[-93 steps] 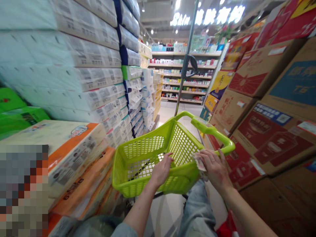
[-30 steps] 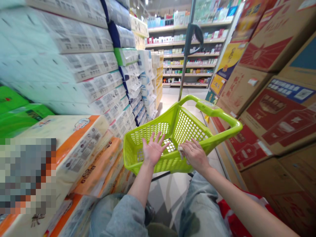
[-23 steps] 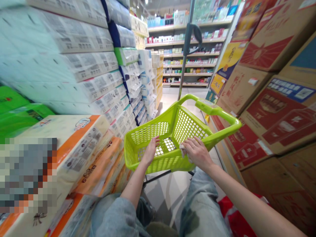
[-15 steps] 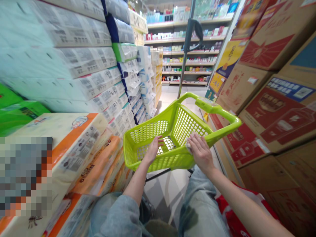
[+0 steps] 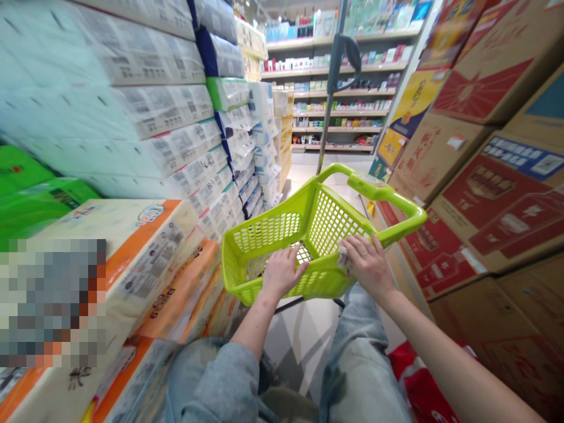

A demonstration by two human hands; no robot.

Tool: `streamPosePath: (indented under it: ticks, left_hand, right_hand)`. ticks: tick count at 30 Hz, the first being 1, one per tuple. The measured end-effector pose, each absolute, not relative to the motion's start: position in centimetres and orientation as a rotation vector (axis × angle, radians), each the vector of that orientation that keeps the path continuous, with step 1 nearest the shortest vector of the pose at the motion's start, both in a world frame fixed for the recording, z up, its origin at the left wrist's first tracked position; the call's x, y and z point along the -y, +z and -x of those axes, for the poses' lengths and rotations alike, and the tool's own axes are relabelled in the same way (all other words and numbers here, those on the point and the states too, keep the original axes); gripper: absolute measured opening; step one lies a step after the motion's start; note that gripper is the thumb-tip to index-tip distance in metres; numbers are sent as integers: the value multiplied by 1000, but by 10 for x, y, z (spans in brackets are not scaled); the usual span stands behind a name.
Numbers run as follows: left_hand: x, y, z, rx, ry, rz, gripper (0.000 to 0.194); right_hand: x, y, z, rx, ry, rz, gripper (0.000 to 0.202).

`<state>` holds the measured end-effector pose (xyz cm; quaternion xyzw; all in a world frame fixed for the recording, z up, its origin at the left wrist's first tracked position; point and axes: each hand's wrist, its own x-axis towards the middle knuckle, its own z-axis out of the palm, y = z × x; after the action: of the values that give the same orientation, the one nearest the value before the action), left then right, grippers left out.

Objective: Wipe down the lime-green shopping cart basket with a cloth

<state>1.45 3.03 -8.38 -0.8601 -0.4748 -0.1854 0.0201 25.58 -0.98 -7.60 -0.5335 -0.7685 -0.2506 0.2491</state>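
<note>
A lime-green rolling shopping basket (image 5: 264, 291) with perforated walls stands in front of my knees. Its short handle loop (image 5: 412, 217) points to the right, and a long dark pull handle (image 5: 328, 111) rises behind it. My right hand (image 5: 368, 261) presses a crumpled whitish cloth (image 5: 343, 257) against the near rim by the handle end; most of the cloth is hidden under the fingers. Over the near wall, my left hand (image 5: 282, 272) lies palm down with fingers stretched into the basket and thumb apart, holding nothing. Whether it touches the rim I cannot tell.
Stacked tissue packs (image 5: 176, 111) line the left, with an orange-and-cream pack (image 5: 154, 258) close by my left arm. Cardboard cartons (image 5: 484, 194) wall the right side. A red bag (image 5: 414, 376) is beside my right leg. Stocked shelves (image 5: 339, 70) stand at the back.
My left hand has turned from side-on to palm down and moved slightly right over the near wall. My right hand, with the cloth, has shifted a little right along the rim.
</note>
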Motion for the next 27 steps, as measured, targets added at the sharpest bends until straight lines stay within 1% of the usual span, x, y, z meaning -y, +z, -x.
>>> streamPosePath:
  ticks: [5, 9, 14, 18, 23, 27]
  left_hand:
    - [-29, -85, -16, 1320, -576, 2615, 57]
    - [-23, -90, -7, 1273, -526, 2549, 58]
    - [-16, -101, 7, 1362, -533, 2501, 44]
    - [-16, -106, 8, 1374, -546, 2503, 36]
    - [-16, -103, 7, 1373, -554, 2498, 31]
    - [-13, -96, 9, 1451, -423, 2554, 31]
  right_hand:
    - [3, -76, -261, 1880, -728, 1537, 25]
    - [-4, -79, -256, 1883, -716, 1515, 21]
    - [-12, -79, -257, 1870, -692, 1509, 20]
    - [-12, -85, -234, 1754, -670, 1566, 18]
    - [-3, -99, -187, 1935, -508, 1479, 23]
    - [-1, -97, -183, 2126, -465, 1421, 24]
